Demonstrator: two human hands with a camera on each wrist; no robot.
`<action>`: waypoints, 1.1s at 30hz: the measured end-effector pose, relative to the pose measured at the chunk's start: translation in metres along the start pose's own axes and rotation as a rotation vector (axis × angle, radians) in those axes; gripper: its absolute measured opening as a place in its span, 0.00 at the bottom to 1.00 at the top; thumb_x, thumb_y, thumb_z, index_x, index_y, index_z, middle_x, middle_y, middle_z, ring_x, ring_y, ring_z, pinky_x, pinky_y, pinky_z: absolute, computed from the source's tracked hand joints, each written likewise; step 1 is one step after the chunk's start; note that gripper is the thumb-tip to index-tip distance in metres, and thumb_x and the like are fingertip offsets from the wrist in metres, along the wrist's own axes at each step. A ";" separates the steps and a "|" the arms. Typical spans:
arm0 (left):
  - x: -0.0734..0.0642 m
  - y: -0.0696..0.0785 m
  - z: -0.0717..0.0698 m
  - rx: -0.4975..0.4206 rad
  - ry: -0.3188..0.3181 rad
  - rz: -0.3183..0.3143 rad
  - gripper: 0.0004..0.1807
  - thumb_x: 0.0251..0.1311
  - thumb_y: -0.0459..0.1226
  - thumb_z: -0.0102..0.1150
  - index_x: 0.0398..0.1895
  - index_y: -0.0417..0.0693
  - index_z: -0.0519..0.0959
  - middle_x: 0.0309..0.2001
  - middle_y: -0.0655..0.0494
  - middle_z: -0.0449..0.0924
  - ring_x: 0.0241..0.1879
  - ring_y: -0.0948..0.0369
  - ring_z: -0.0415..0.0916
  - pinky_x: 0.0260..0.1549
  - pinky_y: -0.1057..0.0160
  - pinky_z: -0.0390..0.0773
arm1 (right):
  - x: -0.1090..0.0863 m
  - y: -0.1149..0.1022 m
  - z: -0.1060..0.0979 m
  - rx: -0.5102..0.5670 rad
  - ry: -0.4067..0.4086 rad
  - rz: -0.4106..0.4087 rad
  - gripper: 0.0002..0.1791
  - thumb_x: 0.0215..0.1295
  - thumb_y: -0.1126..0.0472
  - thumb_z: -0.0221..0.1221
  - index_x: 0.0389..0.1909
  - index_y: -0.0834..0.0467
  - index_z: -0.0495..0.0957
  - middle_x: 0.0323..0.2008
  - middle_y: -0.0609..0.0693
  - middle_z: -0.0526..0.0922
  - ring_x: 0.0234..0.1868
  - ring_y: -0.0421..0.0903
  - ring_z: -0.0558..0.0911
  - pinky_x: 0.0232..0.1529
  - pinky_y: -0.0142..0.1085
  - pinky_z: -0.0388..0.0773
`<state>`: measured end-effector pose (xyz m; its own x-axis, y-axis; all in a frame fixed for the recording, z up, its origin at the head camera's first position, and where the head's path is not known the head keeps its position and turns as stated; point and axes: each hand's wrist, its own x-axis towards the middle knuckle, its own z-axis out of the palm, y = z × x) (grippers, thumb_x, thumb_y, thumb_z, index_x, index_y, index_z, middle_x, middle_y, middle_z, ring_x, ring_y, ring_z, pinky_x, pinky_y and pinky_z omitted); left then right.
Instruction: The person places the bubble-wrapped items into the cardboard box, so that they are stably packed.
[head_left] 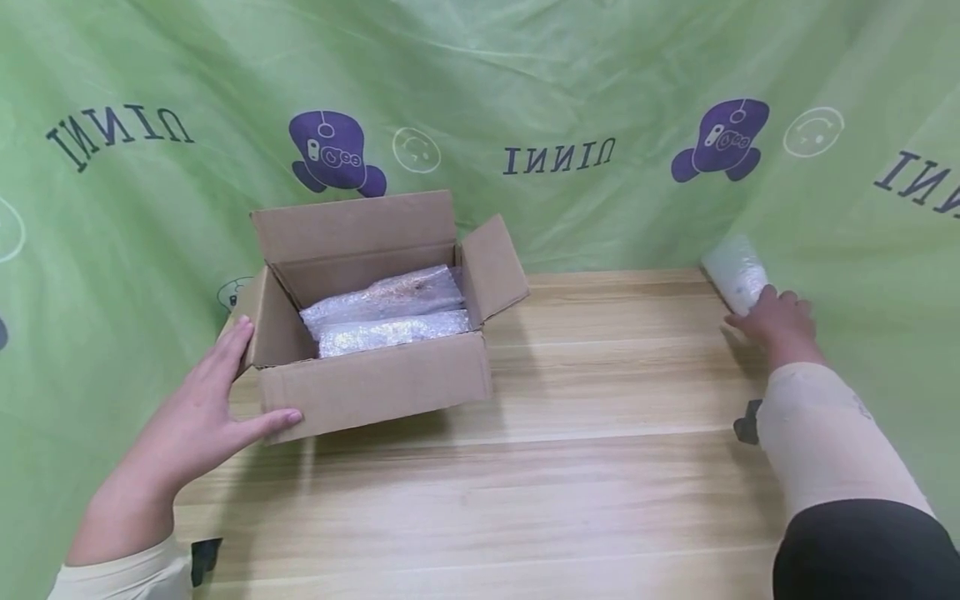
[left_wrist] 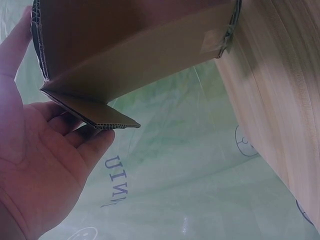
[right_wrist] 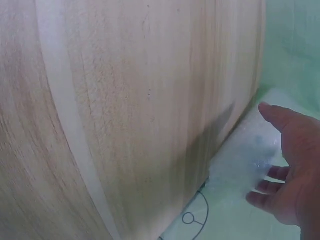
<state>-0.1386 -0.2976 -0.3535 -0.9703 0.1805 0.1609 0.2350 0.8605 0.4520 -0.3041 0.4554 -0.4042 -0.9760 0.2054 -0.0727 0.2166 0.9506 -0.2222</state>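
Note:
At the left, an open cardboard box [head_left: 382,385] stands with its flaps spread outward. Inside lie two bubble-wrapped packages [head_left: 393,332], side by side. My left hand [head_left: 187,421] grips the box's near left corner, thumb on the front wall. In the left wrist view, its fingers lie behind a side flap [left_wrist: 95,111]. Far to the right, my right hand [head_left: 780,327] is at the near end of another bubble-wrapped package [head_left: 737,271]. Thumb and fingers are spread apart around that package in the right wrist view. The wrapped contents are hidden.
Both hands work over a light wood-grain table [head_left: 525,500]. Green printed cloth [head_left: 480,75] hangs behind it and along both sides. The lone package lies at the table's far right corner, against the cloth.

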 end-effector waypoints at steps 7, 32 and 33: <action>0.000 0.001 0.000 0.007 -0.003 0.007 0.66 0.49 0.59 0.71 0.79 0.60 0.32 0.80 0.60 0.29 0.78 0.43 0.35 0.68 0.30 0.45 | 0.004 -0.001 0.002 -0.016 0.025 0.049 0.48 0.72 0.34 0.39 0.61 0.82 0.57 0.52 0.87 0.55 0.52 0.82 0.59 0.47 0.69 0.66; -0.001 0.001 0.000 0.008 0.001 0.006 0.66 0.49 0.59 0.71 0.79 0.60 0.32 0.80 0.59 0.29 0.78 0.44 0.35 0.67 0.29 0.46 | 0.013 -0.036 0.031 0.075 -0.004 -0.054 0.37 0.73 0.46 0.51 0.72 0.64 0.53 0.57 0.82 0.62 0.52 0.81 0.66 0.49 0.72 0.65; -0.001 0.001 -0.001 0.008 0.002 0.006 0.67 0.49 0.59 0.71 0.79 0.59 0.32 0.80 0.59 0.29 0.78 0.44 0.35 0.67 0.29 0.46 | 0.013 -0.036 0.031 0.074 -0.001 -0.056 0.37 0.73 0.46 0.51 0.72 0.64 0.52 0.57 0.82 0.62 0.52 0.81 0.65 0.49 0.73 0.65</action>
<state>-0.1375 -0.2971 -0.3527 -0.9687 0.1851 0.1654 0.2407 0.8634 0.4434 -0.3235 0.4169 -0.4273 -0.9866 0.1521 -0.0596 0.1630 0.9409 -0.2967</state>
